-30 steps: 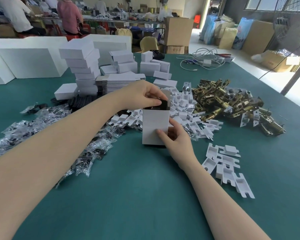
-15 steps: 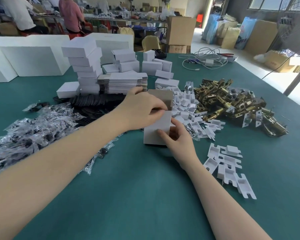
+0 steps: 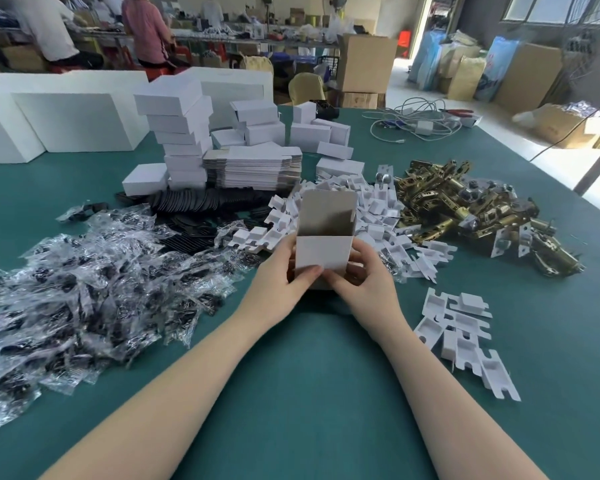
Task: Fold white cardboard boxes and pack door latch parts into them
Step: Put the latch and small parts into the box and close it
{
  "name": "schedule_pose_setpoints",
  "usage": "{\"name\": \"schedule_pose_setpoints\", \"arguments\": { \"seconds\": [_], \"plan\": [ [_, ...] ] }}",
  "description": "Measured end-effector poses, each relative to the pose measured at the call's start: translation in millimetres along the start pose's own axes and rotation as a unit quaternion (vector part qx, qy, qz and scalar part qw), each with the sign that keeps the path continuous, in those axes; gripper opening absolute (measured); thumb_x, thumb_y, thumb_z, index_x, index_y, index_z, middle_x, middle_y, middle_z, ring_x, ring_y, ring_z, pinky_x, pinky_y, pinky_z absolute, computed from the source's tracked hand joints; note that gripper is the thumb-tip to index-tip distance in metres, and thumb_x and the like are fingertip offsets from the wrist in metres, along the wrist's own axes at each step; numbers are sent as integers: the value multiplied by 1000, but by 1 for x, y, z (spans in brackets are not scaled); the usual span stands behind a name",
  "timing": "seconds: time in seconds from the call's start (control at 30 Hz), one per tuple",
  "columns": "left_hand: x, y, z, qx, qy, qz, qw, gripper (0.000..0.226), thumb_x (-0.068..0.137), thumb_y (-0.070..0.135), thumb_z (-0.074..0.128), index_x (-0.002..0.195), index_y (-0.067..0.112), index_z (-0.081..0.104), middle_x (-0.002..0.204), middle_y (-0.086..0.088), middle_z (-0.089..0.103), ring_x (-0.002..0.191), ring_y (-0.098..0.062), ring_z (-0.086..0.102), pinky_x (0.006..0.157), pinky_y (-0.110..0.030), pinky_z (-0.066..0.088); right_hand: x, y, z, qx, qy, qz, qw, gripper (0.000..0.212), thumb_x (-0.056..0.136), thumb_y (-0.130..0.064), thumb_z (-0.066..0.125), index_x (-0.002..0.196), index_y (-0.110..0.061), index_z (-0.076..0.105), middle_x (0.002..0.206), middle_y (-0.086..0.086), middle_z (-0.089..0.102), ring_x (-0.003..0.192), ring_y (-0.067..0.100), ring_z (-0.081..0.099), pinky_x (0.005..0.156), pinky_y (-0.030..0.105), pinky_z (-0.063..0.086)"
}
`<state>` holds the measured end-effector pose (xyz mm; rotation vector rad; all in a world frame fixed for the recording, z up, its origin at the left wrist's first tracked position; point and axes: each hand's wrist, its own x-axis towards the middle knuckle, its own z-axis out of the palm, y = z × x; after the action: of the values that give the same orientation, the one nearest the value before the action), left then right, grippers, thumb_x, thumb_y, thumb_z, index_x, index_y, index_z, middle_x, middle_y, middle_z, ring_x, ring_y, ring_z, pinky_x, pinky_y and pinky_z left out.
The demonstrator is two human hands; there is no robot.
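Note:
A small white cardboard box (image 3: 323,249) stands upright on the green table (image 3: 291,393), its brown-lined top flap (image 3: 328,211) raised and open. My left hand (image 3: 279,278) grips its left side, thumb on the front face. My right hand (image 3: 364,282) grips the right side, thumb near the lower front. The inside of the box is hidden. Brass door latch parts (image 3: 471,209) lie heaped to the right. White cardboard inserts (image 3: 371,209) are piled behind the box.
Clear bags of dark parts (image 3: 94,275) cover the left side. Black plates (image 3: 201,206), flat box blanks (image 3: 253,166) and stacked finished boxes (image 3: 179,133) sit behind. More inserts (image 3: 461,337) lie at the right. Cables (image 3: 416,123) rest far back. People work at a rear bench.
My left hand came down from the top of the box to its left side. The top flap now stands open and upright. My right hand stays at the lower right.

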<state>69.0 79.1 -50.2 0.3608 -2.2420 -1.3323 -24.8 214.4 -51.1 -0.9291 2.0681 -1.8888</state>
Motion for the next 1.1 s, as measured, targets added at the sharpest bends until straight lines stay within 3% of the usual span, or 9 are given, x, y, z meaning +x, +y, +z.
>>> {"name": "schedule_pose_setpoints", "arguments": {
  "seconds": [0.13,0.2,0.27,0.37,0.47,0.57,0.7,0.93,1.1],
  "plan": [
    [3,8,-18,108,55,49,991,52,97,31,57,145,19,42,125,6,57,112,-9,54,98,-24,39,0,0,-1,6,1,10,1000,49,84,-13,77,113,-47,57,98,-14,70,89,2,69,74,11,49],
    [8,8,-43,226,159,78,958,44,97,25,57,139,14,51,120,-2,58,109,-17,54,94,-26,37,0,0,0,10,-2,13,1000,49,84,-12,76,110,-49,58,96,-15,70,88,1,68,74,10,48],
    [9,2,-73,355,197,38,913,37,94,23,57,131,18,58,118,-7,59,105,-24,56,83,-31,41,0,-1,0,9,-3,13,1000,50,85,-12,76,105,-54,58,93,-19,70,87,1,68,73,10,48],
    [5,-10,-98,452,136,-69,879,38,94,41,57,129,27,60,120,-5,57,102,-24,56,67,-31,44,0,-1,0,12,-3,17,1000,51,85,-12,76,106,-54,57,95,-23,69,86,0,68,72,9,48],
    [6,-13,-91,513,79,-8,855,39,89,48,64,123,30,66,118,-1,63,102,-27,59,71,-34,44,0,0,0,15,2,17,1000,49,84,-11,77,108,-49,59,95,-16,70,88,1,68,74,11,49],
    [12,-11,-81,558,25,-37,828,37,90,52,60,123,35,62,123,7,61,109,-24,58,78,-34,44,0,3,-1,21,1,23,1000,48,83,-8,76,110,-44,60,100,-14,70,93,2,67,78,13,50],
    [12,-13,-82,568,55,-53,819,25,93,39,61,117,36,66,108,6,66,103,-25,60,71,-32,36,0,4,-1,21,-1,30,999,47,84,-9,76,113,-41,59,104,-12,70,97,3,66,81,14,50],
    [10,-10,-83,593,69,-61,800,21,96,32,59,110,22,70,97,-4,70,94,-30,62,73,-34,41,-1,-2,-1,28,-6,25,999,46,84,-6,75,114,-37,59,107,-8,69,93,1,66,78,13,50],
    [7,-4,-88,500,141,-40,854,18,96,16,58,96,13,75,87,-12,68,83,-35,59,69,-38,42,-1,-1,-1,33,-4,30,999,48,84,-7,75,113,-41,59,104,-7,70,93,2,67,78,13,49]
  ]
}}
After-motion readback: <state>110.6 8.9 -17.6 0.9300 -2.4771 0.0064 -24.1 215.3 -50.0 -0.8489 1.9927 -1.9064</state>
